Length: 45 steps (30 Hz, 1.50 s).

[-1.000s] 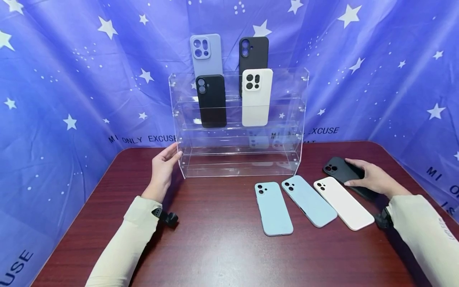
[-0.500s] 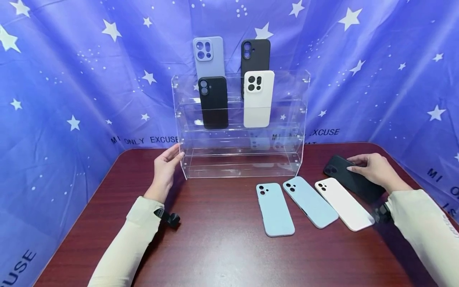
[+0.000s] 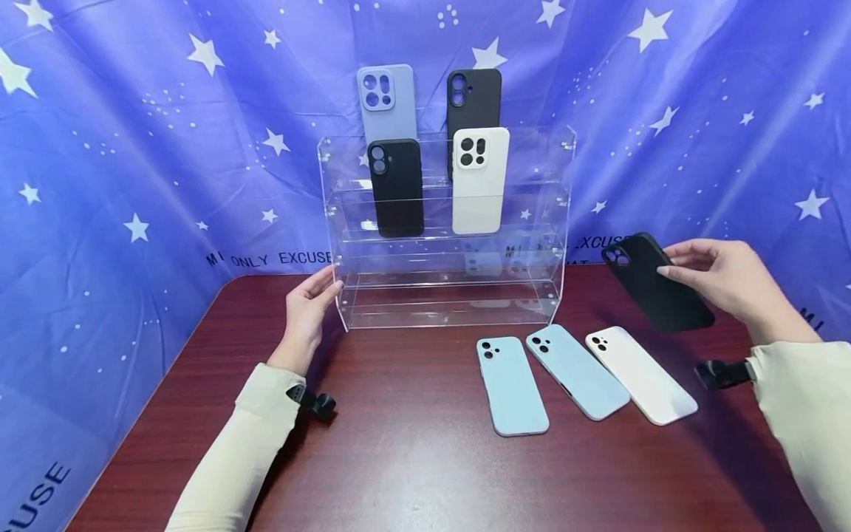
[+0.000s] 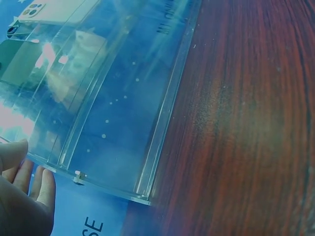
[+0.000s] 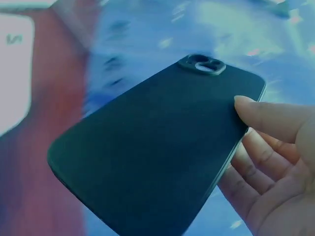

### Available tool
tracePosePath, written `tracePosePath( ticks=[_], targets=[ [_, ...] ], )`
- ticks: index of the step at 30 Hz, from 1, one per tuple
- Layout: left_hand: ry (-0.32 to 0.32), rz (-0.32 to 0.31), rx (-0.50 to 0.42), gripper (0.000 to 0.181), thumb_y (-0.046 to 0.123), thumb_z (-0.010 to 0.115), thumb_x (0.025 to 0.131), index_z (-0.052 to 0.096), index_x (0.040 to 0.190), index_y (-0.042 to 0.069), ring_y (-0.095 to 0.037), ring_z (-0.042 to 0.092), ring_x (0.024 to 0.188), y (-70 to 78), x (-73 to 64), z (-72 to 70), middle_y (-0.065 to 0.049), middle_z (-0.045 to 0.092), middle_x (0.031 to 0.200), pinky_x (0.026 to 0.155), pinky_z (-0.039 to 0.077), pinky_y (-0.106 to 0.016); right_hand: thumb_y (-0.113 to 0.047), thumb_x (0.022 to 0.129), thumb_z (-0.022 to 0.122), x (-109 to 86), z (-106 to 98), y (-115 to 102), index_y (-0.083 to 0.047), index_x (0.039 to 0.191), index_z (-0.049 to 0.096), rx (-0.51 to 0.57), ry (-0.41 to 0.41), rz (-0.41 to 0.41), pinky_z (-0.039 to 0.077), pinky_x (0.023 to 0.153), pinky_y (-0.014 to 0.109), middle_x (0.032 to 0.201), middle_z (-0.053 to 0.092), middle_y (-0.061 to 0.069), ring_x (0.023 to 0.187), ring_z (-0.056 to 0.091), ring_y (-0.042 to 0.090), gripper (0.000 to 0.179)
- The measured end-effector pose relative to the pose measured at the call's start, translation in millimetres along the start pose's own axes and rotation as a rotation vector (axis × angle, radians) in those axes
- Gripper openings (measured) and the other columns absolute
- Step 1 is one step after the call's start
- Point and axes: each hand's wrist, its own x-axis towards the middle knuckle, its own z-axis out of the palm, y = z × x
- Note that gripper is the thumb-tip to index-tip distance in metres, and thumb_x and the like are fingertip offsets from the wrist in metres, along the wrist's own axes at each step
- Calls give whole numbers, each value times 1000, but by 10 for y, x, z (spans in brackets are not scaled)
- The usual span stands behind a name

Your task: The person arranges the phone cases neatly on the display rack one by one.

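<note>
My right hand (image 3: 721, 277) pinches a black phone case (image 3: 658, 284) by its edge, thumb on the back and fingers beneath, up off the table. In the right wrist view the case (image 5: 157, 137) is tilted, its camera cutout at the far end. My left hand (image 3: 307, 314) holds the left side edge of a clear acrylic display stand (image 3: 445, 318), thumb in front and fingers behind. On the stand's upper tiers lean a lavender case (image 3: 392, 111), a black case (image 3: 399, 192), a dark grey case (image 3: 482, 103) and a white case (image 3: 480, 188).
Right of centre on the dark red table (image 3: 399, 443) lie a pale blue-green phone case (image 3: 515, 391), a light blue case (image 3: 578, 373) and a white case (image 3: 641, 377). Behind stands a blue star-printed curtain (image 3: 146, 177). A black wrist mount sits on each sleeve.
My right hand has lifted the black phone case off the table and brought it up and back. My left hand stays at the stand's edge.
</note>
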Motion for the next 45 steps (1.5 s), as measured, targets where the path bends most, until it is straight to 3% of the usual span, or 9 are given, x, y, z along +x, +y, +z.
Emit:
tracePosePath(
  ticks=[4,7,13,20,23,29,36,41,45],
  targets=[
    [-11,10,0,43,-15,60,82,51,124,-15,-1,65,84,5,-10,-15,10,72,86,80,52,-18,-22,84,72,-55,-25,-290,-12,103,66,138,71,-8,42,60,6,70,60,-33,68,57,-16,21],
    [-2,20,11,42,-14,61,82,51,123,-15,-1,65,85,4,-9,-25,10,72,87,81,51,-18,-19,84,72,-53,47,-515,-21,98,66,225,104,-33,41,62,6,72,62,-31,71,59,-14,16],
    [3,17,38,41,-13,61,83,53,123,-14,0,64,87,-19,9,-33,13,71,84,81,51,-17,-7,85,69,23,317,-904,-21,95,66,399,137,-120,47,64,8,76,65,-25,73,62,-7,18],
    [11,6,59,40,-12,62,83,54,123,-12,0,64,85,-2,-14,-40,14,69,83,77,52,-17,6,83,66,211,739,-1273,-13,91,66,852,55,-196,52,66,15,77,68,-6,68,62,4,21],
    [14,-7,64,40,-11,62,84,54,123,-12,1,64,84,-1,-25,-38,15,69,81,76,52,-16,8,83,64,330,904,-1428,-13,90,65,959,43,-189,53,64,16,76,67,-4,66,62,5,22],
    [20,-6,62,39,-10,62,84,54,122,-13,1,63,86,-14,-22,-12,13,69,84,77,52,-16,7,85,63,579,1190,-1752,-10,92,62,975,56,-172,54,67,18,77,65,-3,68,63,6,18],
    [-12,85,-3,35,-2,72,79,65,113,-6,-3,65,88,-79,-32,-39,-4,71,98,75,52,-16,7,86,61,795,1563,-2056,5,101,58,903,92,-252,51,67,16,83,66,7,68,59,2,16],
    [-7,88,5,36,-4,70,79,64,114,-7,-4,65,87,-104,-9,-39,2,71,94,75,53,-17,8,86,61,893,1772,-2225,10,105,56,953,125,-264,48,68,16,84,63,9,70,56,2,20],
    [31,28,53,38,-10,63,83,56,120,-13,-2,64,86,-66,0,-20,9,70,87,77,52,-17,9,85,60,947,1893,-2326,11,106,55,983,145,-273,47,69,17,86,63,14,71,56,3,22]
  ],
)
